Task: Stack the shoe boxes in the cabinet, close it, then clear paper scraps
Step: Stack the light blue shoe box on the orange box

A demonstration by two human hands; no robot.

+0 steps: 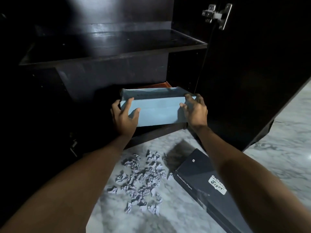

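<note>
Head view: left hand and right hand clasp the ends of the blue box, likely to slide it level into the cabinet floor. It is pale, lidded, over the near sill. Black box and scraps lie nearer.

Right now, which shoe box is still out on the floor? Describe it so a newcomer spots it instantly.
Start at the dark cabinet with its door open, then drop to the marble floor in front. Right of the crumpled paper scraps lies the black Onitsuka Tiger shoe box. Unlike the light blue shoe box that both hands hold at the cabinet's bottom shelf, it is black with a white brand label.
</note>
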